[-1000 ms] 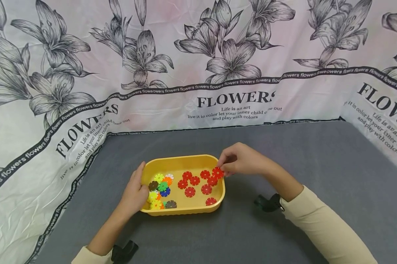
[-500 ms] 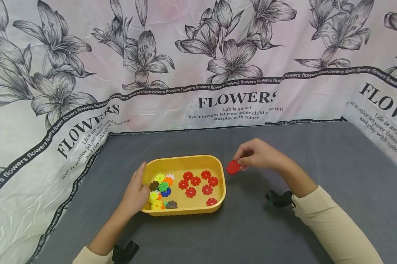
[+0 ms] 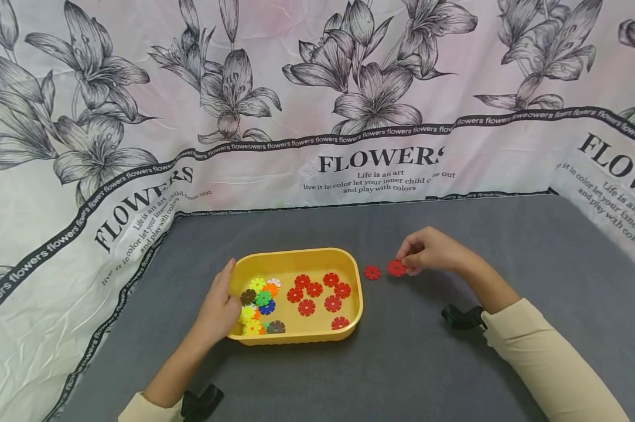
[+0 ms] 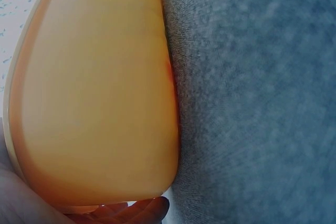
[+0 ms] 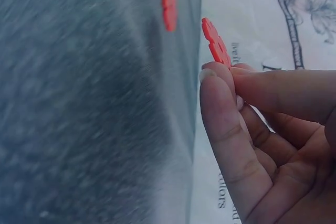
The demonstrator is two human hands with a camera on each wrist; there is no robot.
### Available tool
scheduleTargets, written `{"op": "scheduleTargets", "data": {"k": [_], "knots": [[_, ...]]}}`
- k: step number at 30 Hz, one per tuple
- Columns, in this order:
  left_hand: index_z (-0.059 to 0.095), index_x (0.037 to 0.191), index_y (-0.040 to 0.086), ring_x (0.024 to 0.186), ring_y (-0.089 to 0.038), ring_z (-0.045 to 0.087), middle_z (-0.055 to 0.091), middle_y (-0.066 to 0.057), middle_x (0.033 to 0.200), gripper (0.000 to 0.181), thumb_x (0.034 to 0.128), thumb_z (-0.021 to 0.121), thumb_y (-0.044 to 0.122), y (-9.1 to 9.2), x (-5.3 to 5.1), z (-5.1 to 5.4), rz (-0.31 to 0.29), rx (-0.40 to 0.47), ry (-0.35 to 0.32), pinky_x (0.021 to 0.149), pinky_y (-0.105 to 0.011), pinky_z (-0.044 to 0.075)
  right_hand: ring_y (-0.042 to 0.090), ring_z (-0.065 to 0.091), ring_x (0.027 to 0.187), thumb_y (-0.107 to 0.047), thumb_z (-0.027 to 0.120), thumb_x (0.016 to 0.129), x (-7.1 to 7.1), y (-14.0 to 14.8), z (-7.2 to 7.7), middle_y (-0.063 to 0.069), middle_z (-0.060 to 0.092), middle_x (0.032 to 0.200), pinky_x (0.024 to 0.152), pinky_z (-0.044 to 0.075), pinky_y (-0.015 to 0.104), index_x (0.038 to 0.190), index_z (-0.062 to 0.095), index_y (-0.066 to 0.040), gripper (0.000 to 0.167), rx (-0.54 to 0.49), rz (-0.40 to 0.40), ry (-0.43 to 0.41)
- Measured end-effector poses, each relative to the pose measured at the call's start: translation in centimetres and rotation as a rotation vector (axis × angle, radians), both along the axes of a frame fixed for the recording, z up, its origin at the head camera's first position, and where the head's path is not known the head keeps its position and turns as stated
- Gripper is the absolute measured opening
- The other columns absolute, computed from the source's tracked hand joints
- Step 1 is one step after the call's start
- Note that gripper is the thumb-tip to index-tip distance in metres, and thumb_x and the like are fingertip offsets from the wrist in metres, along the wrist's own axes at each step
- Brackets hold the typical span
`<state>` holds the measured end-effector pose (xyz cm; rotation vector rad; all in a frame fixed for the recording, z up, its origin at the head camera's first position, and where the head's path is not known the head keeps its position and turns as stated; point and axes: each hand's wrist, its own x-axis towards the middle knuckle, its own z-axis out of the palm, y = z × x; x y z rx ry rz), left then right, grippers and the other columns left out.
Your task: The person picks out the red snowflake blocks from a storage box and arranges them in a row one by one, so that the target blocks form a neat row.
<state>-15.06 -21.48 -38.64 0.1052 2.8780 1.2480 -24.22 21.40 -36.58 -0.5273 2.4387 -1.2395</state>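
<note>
right hand pinches a red disc, fingertips nearly together; gray tabletop spreads right of and beyond them, ending at a printed sheet. left of them a second red disc lies just short of the yellow tray, whose left end the left hand grips.

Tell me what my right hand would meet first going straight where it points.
Likely the loose red disc on the gray table, with the yellow tray beyond it. The right hand, pinching another red disc, may sit higher and pass above.
</note>
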Motion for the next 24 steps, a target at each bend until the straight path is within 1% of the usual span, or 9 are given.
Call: {"op": "scheduleTargets", "data": {"k": [6,10,14,24], "knots": [[0.013,0.159,-0.003,0.136,-0.043,0.034,0.023,-0.029,0.156,0.074,0.0887,0.036,-0.007,0.1,0.1,0.1,-0.011,0.011,0.010,0.112,-0.060,0.024,0.024,0.067,0.073,0.005,0.063,0.090,-0.2,0.6,-0.9,0.010,0.070,0.082,0.068,0.058,0.037,0.094,0.071,0.007,0.009,-0.025,0.000,-0.027],[0.013,0.158,-0.004,0.133,-0.043,0.036,0.024,-0.030,0.155,0.073,0.0892,0.035,-0.008,0.0,0.1,0.0,-0.016,0.018,0.017,0.110,-0.059,0.027,0.024,0.067,0.074,0.006,0.063,0.090,-0.2,0.4,-1.5,0.011,0.069,0.084,0.068,0.058,0.037,0.096,0.069,0.009,0.009,-0.062,0.004,-0.053],[0.013,0.158,-0.004,0.131,-0.042,0.038,0.025,-0.031,0.154,0.072,0.0895,0.035,-0.008,-0.1,0.2,-0.1,-0.015,0.019,0.018,0.108,-0.059,0.029,0.024,0.067,0.075,0.006,0.063,0.090,-0.2,0.1,-1.9,0.012,0.068,0.084,0.068,0.059,0.037,0.097,0.068,0.010,0.010,-0.071,0.006,-0.063],[0.013,0.158,-0.003,0.131,-0.042,0.038,0.025,-0.030,0.154,0.071,0.0907,0.035,-0.008,-0.2,0.1,-0.3,-0.013,0.024,0.019,0.109,-0.060,0.029,0.024,0.068,0.075,0.007,0.060,0.091,-0.3,-0.5,-2.3,0.011,0.069,0.085,0.068,0.058,0.036,0.099,0.068,0.010,0.012,-0.039,-0.023,-0.025]]}}
